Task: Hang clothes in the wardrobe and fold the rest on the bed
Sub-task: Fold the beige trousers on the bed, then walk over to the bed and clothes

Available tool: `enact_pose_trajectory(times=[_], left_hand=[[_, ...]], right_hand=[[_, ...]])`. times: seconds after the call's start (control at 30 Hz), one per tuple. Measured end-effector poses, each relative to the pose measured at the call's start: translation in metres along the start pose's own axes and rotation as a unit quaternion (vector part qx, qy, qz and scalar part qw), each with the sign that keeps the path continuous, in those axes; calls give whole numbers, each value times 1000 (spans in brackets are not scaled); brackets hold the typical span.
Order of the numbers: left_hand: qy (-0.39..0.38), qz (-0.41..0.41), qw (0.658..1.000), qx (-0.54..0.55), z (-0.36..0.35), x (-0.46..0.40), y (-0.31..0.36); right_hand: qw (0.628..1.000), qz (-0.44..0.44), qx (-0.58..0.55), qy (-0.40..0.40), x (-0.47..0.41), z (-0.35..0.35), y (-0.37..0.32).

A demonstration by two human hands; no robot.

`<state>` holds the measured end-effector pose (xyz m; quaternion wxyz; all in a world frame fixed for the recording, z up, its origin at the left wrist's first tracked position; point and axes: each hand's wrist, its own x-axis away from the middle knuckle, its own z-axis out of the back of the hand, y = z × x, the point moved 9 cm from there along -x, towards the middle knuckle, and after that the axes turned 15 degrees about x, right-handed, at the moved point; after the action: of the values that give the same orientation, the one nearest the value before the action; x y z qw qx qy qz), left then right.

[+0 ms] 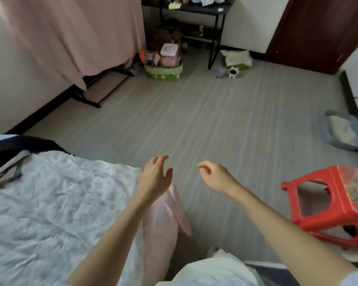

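Note:
The bed [50,203] with a crumpled white cover fills the lower left. Dark and grey clothes [10,157] lie in a heap at its far left end. A pink cloth [163,219] hangs over the bed's near corner, just under my left forearm. My left hand [156,174] is raised over that corner with fingers spread and holds nothing. My right hand [215,175] hovers over the floor to its right, fingers loosely curled, empty. The pink fabric wardrobe cover [70,38] hangs at the upper left on a black frame.
A red plastic stool [327,203] stands at the right. A grey tray [339,131] lies by the right wall. A green box [163,70] of things, a black desk [194,9], small toys [227,72] and a dark red door [318,27] are at the far side. Grey floor [205,120] spreads between.

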<state>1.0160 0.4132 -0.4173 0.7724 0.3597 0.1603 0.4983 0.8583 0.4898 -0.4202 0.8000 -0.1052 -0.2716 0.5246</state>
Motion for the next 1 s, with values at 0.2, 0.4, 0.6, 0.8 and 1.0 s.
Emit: enact_pose_trajectory(times=[0.2, 0.4, 0.6, 0.8, 1.0], left_hand=[[40, 49, 997, 36, 14, -100, -23], [153, 124, 976, 91, 57, -239, -42], [248, 156, 951, 103, 130, -291, -66], [341, 257, 897, 113, 209, -279, -159], [377, 313, 859, 150, 283, -291, -254]], right_hand=[[997, 56, 23, -46, -127, 19, -22], [989, 126, 57, -61, -295, 73, -54], [966, 224, 109, -63, -398, 89, -170], [917, 344, 129, -155, -433, 24, -294], [889, 391, 159, -175, -484, -31, -414]])
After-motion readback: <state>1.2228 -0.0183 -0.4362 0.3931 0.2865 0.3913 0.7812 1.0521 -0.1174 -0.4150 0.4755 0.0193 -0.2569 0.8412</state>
